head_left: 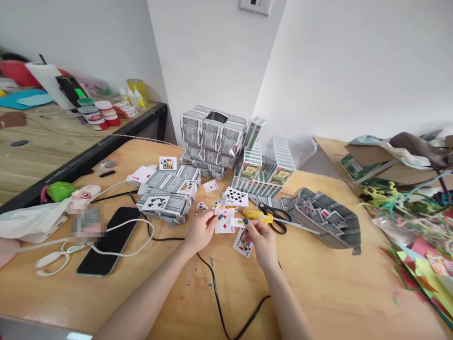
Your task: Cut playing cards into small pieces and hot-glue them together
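My left hand [204, 230] is closed in a pinch at the upper left of a red diamonds playing card [223, 228]. Between the fingertips of my right hand [261, 238] is a narrow white card piece [238, 222], overlapping that card's right side. A jack card [243, 243] lies on the table beneath my right hand. Just beyond the hands are a spades card [235, 195], a yellow-handled tool [260, 216] and black scissors [278, 215]. Folded-card blocks [166, 189] sit to the left, under several loose cards.
A stacked card structure [214, 137] and green-and-white card boxes [264, 165] stand at the back. On the right is a card-built container [325, 219] holding loose cards. A phone [109, 243] with white cables lies left. A black cable [215, 288] runs along the front.
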{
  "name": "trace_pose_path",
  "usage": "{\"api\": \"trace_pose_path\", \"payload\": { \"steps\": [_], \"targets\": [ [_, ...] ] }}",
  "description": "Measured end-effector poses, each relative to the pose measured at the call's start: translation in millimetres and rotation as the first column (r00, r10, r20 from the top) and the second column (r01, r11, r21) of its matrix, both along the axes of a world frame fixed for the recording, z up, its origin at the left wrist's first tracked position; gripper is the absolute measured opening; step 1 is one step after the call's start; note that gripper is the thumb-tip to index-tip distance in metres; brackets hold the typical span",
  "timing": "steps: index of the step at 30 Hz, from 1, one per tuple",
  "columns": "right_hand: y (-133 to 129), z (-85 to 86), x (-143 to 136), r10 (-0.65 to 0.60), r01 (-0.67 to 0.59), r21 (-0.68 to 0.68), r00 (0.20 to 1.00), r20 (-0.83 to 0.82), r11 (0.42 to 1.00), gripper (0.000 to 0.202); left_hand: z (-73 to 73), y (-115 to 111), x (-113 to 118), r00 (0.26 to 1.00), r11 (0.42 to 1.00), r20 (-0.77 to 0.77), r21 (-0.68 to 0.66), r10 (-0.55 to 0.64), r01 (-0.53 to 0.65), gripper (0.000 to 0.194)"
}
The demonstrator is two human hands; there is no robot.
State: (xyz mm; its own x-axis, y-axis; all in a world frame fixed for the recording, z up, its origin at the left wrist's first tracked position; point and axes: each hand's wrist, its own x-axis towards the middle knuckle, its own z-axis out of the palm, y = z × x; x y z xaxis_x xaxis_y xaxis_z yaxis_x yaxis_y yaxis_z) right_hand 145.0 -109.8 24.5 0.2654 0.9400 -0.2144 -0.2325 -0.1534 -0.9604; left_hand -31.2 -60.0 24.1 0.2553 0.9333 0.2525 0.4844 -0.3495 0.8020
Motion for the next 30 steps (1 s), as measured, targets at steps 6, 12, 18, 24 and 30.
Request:
{"api": "trace_pose_path", "payload": {
  "steps": [6,12,18,24,30],
  "targets": [
    [0.8,3.6,3.4,0.035,-0.035,-0.005,0.999,-0.031,0.999,0.028,-0.4,0.0,0.5,1.0,1.0,0.004,-0.002,-0.017,0.017,0.019],
    [1.2,1.7,3.5,0.042,-0.043,-0.012,0.998,-0.04,0.999,0.03,-0.4,-1.3,2.1,0.999,0.999,0.005,-0.006,-0.05,0.05,0.02],
    [1.1,0.9,4.8,0.051,-0.052,-0.025,0.998,-0.041,0.998,0.029,-1.4,-2.7,4.1,0.997,0.997,0.011,-0.018,-0.08,0.08,0.018],
    [0.8,3.2,4.6,0.069,-0.068,-0.019,0.998,0.006,0.997,0.03,-1.5,-4.2,2.7,0.993,0.992,0.057,-0.053,-0.108,0.111,0.019],
    [0.1,3.8,5.1,0.073,-0.072,-0.011,0.994,0.085,0.997,0.03,-1.6,-6.2,3.0,0.958,0.962,0.23,-0.171,-0.169,0.211,0.021]
  ]
}}
